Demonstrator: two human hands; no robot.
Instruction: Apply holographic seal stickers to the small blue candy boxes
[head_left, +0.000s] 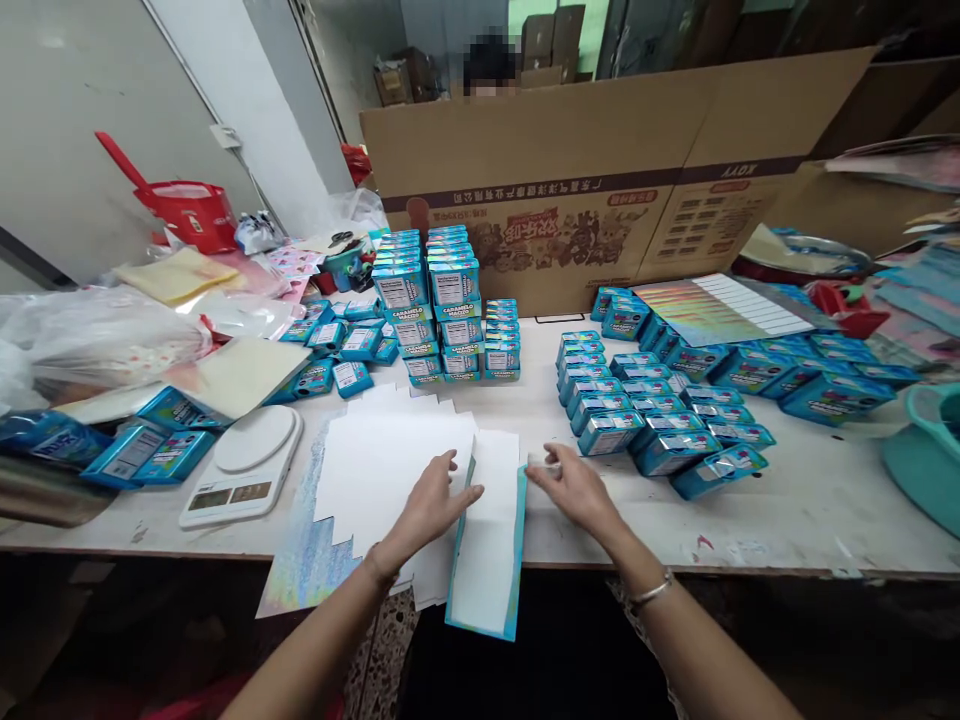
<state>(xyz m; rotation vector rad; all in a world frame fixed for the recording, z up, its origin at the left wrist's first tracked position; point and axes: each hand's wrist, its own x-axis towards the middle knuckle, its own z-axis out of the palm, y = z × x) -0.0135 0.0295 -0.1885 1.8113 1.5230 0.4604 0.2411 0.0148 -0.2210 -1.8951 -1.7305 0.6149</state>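
Observation:
In front of me lies a long carton blank (pixel 487 540), white inside with narrow blue edges turned up along its sides. Its near end hangs past the table edge. My left hand (pixel 429 505) is at its left edge, thumb stretched over the white face and fingers apart. At the upper right edge is my right hand (pixel 576 490), thumb and fingers apart. Something small and whitish shows by its fingers, too unclear to name. Under and left of the blank spreads a fanned stack of white sheets (pixel 390 460), with a blue printed sheet (pixel 311 550) beneath.
Blue candy boxes (pixel 435 325) are stacked at the back, and rows of boxes (pixel 645 415) stand to the right. Left are a white scale (pixel 244 465) and plastic bags (pixel 97 335). A large cardboard carton (pixel 585 200) walls the back; a person sits behind it. A teal basin (pixel 926 460) stands right.

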